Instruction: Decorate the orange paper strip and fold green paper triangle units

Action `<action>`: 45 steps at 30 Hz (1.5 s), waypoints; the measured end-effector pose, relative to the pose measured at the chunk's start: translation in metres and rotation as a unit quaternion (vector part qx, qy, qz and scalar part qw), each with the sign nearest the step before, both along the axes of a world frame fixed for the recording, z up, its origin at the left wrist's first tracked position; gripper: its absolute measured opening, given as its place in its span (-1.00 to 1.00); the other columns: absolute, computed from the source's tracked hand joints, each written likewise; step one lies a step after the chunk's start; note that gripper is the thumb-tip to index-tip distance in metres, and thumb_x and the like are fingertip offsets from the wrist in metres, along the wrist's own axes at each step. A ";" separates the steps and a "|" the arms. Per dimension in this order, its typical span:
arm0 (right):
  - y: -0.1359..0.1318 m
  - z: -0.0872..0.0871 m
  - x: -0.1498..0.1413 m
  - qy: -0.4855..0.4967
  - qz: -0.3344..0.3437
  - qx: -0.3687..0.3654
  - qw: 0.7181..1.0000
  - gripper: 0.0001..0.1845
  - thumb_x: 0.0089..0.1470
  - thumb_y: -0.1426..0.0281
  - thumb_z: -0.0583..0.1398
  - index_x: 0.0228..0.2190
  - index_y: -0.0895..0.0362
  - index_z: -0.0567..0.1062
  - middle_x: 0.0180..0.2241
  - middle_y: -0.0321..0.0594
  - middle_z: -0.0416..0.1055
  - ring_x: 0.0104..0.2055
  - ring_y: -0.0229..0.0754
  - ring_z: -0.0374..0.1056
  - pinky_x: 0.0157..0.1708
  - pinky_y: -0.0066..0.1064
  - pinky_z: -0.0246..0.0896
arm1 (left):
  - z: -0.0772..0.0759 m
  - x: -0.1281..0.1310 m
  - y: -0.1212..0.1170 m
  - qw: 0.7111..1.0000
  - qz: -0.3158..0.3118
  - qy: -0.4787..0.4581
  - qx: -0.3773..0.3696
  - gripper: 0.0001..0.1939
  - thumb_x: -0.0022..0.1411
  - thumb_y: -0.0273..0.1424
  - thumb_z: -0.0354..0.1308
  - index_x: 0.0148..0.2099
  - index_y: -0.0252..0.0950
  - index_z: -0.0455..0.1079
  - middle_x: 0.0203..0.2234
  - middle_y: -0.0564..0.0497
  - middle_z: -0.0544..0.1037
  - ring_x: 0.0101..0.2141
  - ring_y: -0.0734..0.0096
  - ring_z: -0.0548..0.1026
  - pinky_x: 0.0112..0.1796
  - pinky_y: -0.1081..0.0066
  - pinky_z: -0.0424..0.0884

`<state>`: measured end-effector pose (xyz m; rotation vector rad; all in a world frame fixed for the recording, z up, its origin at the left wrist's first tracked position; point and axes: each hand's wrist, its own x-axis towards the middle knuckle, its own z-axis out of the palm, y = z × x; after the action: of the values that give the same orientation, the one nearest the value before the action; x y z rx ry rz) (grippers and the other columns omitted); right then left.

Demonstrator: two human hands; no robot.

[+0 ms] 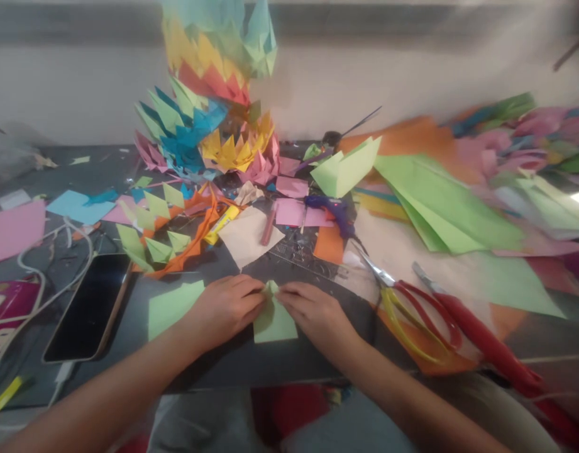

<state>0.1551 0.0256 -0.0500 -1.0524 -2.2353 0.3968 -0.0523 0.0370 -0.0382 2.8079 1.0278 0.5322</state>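
A small light-green paper piece lies on the dark table in front of me, its top edge folded up. My left hand pinches that fold from the left. From the right, my right hand pinches the same fold, fingertips nearly meeting the left ones. Both hands rest on the table. Another flat light-green square sits just left of my left hand.
A black phone with white cables lies at the left. Scissors with red and yellow handles lie at the right. Behind stand a tall stack of folded coloured paper shapes, large green sheets, a blue glue gun and many scraps.
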 end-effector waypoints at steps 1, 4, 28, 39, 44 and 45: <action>0.000 0.000 0.000 -0.007 0.004 0.004 1.000 -0.69 0.20 0.51 -0.03 -0.29 0.15 0.50 -0.31 -0.16 0.48 -0.26 -0.22 0.42 -0.25 -0.40 0.41 | 0.000 0.000 0.000 1.000 0.000 0.002 0.000 -0.76 0.31 -0.38 -0.05 -0.23 -0.31 0.44 -0.26 -0.08 0.52 -0.23 0.35 0.47 -0.23 0.33 0.44; 0.000 0.001 0.001 -0.029 0.018 0.018 0.999 -0.66 0.19 0.55 -0.05 -0.27 0.15 0.50 -0.27 -0.14 0.48 -0.23 -0.21 0.42 -0.21 -0.37 0.41 | 0.002 -0.001 0.000 1.000 0.000 0.003 0.000 -0.75 0.31 -0.38 -0.05 -0.26 -0.31 0.44 -0.26 -0.08 0.51 -0.25 0.35 0.47 -0.25 0.33 0.44; 0.002 0.006 0.002 -0.096 0.076 0.056 0.991 -0.69 0.18 0.58 -0.04 -0.24 0.23 0.49 -0.25 -0.09 0.47 -0.19 -0.18 0.37 -0.16 -0.32 0.39 | 0.002 0.003 -0.005 1.000 0.013 0.015 -0.010 -0.80 0.28 -0.40 -0.02 -0.26 -0.35 0.41 -0.20 -0.09 0.50 -0.19 0.29 0.46 -0.21 0.28 0.44; 0.009 0.009 0.010 -0.124 0.113 0.037 0.985 -0.75 0.19 0.54 0.00 -0.22 0.25 0.45 -0.23 -0.12 0.45 -0.17 -0.19 0.36 -0.13 -0.36 0.37 | 0.002 0.004 -0.005 1.000 0.017 0.020 0.001 -0.81 0.27 -0.40 0.00 -0.26 -0.34 0.42 -0.19 -0.08 0.51 -0.20 0.29 0.45 -0.25 0.30 0.43; 0.011 0.010 0.010 -0.143 0.134 0.024 0.980 -0.76 0.16 0.55 0.03 -0.17 0.25 0.43 -0.22 -0.11 0.44 -0.16 -0.20 0.35 -0.13 -0.37 0.36 | 0.003 0.006 -0.005 1.000 0.021 0.021 0.001 -0.82 0.26 -0.42 -0.01 -0.29 -0.34 0.41 -0.21 -0.09 0.51 -0.22 0.28 0.46 -0.29 0.30 0.43; 0.011 0.010 0.010 -0.146 0.137 0.023 0.979 -0.76 0.16 0.55 0.03 -0.17 0.26 0.43 -0.22 -0.11 0.44 -0.16 -0.20 0.35 -0.13 -0.37 0.36 | 0.002 0.006 -0.005 1.000 0.022 0.020 0.000 -0.82 0.25 -0.43 0.00 -0.30 -0.34 0.41 -0.22 -0.09 0.51 -0.22 0.27 0.46 -0.29 0.30 0.43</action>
<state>0.1652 0.0370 -0.0397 -0.8213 -2.6517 0.3186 -0.0464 0.0317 -0.0359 2.8128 1.0990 0.4832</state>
